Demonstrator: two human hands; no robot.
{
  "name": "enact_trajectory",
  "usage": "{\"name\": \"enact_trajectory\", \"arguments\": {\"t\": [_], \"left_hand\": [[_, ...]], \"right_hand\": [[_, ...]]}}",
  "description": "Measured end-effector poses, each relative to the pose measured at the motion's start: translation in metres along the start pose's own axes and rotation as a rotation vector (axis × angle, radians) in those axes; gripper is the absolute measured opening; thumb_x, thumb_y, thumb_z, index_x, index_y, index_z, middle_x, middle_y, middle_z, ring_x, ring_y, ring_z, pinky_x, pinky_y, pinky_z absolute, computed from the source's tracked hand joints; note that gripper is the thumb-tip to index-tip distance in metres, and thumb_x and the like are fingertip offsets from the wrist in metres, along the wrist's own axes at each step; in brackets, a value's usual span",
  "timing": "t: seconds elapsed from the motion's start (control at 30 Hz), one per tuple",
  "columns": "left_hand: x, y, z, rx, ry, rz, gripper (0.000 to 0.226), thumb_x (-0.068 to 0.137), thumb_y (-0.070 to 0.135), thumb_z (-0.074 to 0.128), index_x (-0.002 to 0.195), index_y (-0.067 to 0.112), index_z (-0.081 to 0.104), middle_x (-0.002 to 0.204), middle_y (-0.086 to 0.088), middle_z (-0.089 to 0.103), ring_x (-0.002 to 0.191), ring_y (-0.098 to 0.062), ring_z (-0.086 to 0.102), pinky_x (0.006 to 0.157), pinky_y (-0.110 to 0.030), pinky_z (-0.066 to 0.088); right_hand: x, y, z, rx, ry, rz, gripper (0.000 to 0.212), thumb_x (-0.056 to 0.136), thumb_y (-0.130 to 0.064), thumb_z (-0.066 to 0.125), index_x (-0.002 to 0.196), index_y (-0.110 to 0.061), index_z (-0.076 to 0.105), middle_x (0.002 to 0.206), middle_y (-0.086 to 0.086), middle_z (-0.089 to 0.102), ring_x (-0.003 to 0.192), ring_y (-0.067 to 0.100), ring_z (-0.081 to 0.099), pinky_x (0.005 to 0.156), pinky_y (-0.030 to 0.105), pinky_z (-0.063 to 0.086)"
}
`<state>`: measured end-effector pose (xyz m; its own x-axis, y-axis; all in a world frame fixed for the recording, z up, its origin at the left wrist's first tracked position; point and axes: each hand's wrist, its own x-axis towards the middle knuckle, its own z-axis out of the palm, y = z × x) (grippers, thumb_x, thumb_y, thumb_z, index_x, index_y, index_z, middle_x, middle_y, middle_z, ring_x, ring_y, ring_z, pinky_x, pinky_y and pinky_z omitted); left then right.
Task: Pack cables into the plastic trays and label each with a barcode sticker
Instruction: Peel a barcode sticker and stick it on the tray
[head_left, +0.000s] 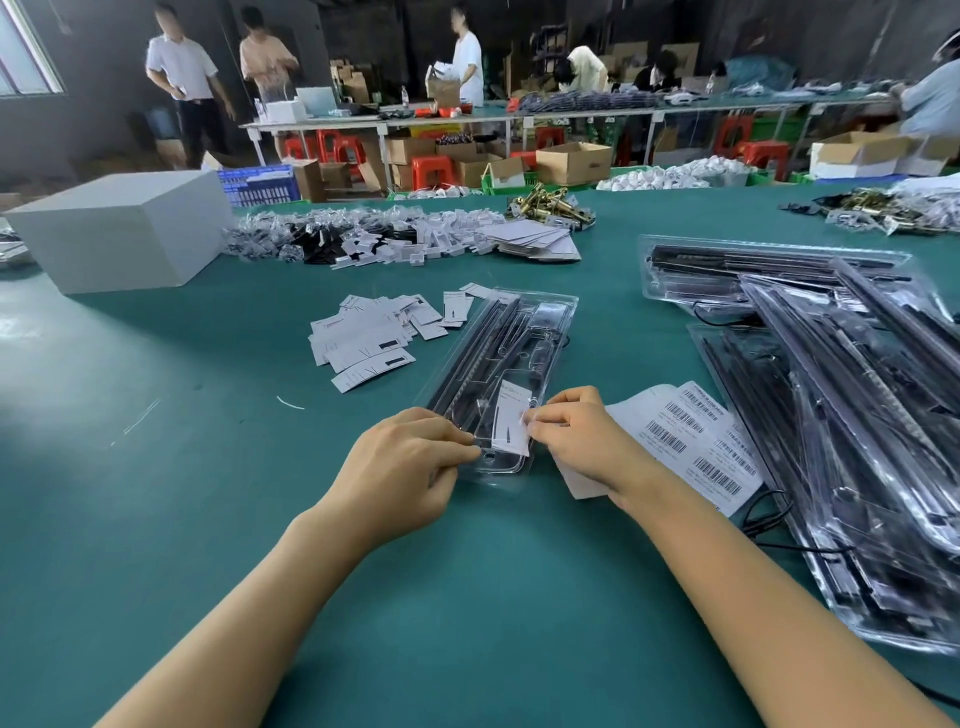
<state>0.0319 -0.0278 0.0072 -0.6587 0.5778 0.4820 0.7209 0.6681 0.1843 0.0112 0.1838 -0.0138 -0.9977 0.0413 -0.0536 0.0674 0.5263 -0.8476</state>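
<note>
While the clear plastic tray (506, 364) lies lengthwise on the green bench (208, 415), just ahead of both hands, dark cables (470, 353) sit in its channels and a white card (511, 421) lies at its near end. At that end the left hand (410, 462) pinches the tray's left edge, its grip closed on the plastic. At the card's right edge the right hand (576, 441) has its fingertips drawn together on a small white sticker (527, 418); whether the sticker already touches the tray cannot be told. Under the right wrist lies a sheet of barcode stickers (696, 447), flat on the bench. To the right of that, a heap of filled trays (831, 415) is stacked at crossing angles, with black cable loops showing at its near side. Left of the tray, loose white cards (374, 332) lie scattered. Farther back sit a white box (119, 228), a long pile of small bagged parts (395, 239) and some brass fittings (545, 202).
</note>
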Motion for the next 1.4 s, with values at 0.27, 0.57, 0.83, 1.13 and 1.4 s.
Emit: {"name": "enact_trajectory", "arguments": {"t": [0.27,0.57,0.83,1.13,1.4], "left_hand": [[-0.002,0.002,0.002,0.019,0.041,-0.007,0.031,0.070,0.005,0.059,0.084,0.023,0.079,0.088,0.011,0.074,0.083,-0.016,0.070,0.058,-0.033,0.057],[-0.002,0.002,0.005,0.090,0.034,0.033,0.027,0.070,0.012,0.057,0.080,0.026,0.078,0.086,0.012,0.070,0.080,-0.017,0.066,0.048,-0.025,0.049],[-0.003,-0.004,0.007,0.131,-0.035,0.080,0.017,0.074,0.032,0.079,0.085,0.021,0.071,0.084,0.006,0.061,0.080,-0.019,0.061,0.049,-0.029,0.047],[0.002,0.014,0.028,0.326,0.221,0.196,0.022,0.070,0.004,0.076,0.062,0.014,0.059,0.065,0.003,0.050,0.056,-0.016,0.052,0.037,-0.029,0.035],[0.005,0.015,0.036,0.143,0.283,0.112,0.025,0.091,0.032,0.056,0.079,0.020,0.074,0.077,0.005,0.063,0.069,-0.013,0.063,0.050,-0.024,0.045]], "right_hand": [[-0.012,-0.006,0.010,-0.096,0.178,0.013,0.043,0.062,-0.040,0.087,0.090,-0.021,0.061,0.106,-0.006,0.039,0.082,0.005,0.050,0.080,0.033,0.050],[-0.014,-0.008,-0.007,0.351,0.101,0.131,0.018,0.081,0.000,0.069,0.090,-0.007,0.055,0.089,0.011,0.065,0.078,0.021,0.067,0.076,0.034,0.058],[-0.027,-0.016,0.009,0.207,-0.068,0.176,0.034,0.088,-0.030,0.069,0.075,-0.001,0.055,0.069,0.016,0.067,0.053,0.024,0.069,0.044,0.023,0.049],[-0.026,-0.023,0.006,0.720,-0.076,0.325,0.019,0.084,0.001,0.069,0.092,0.001,0.052,0.058,0.010,0.068,0.054,0.022,0.069,0.047,0.024,0.054],[-0.024,-0.026,0.001,0.704,-0.008,0.339,0.032,0.084,0.011,0.061,0.113,0.002,0.049,0.080,0.016,0.063,0.042,0.013,0.061,0.039,0.019,0.046]]}}
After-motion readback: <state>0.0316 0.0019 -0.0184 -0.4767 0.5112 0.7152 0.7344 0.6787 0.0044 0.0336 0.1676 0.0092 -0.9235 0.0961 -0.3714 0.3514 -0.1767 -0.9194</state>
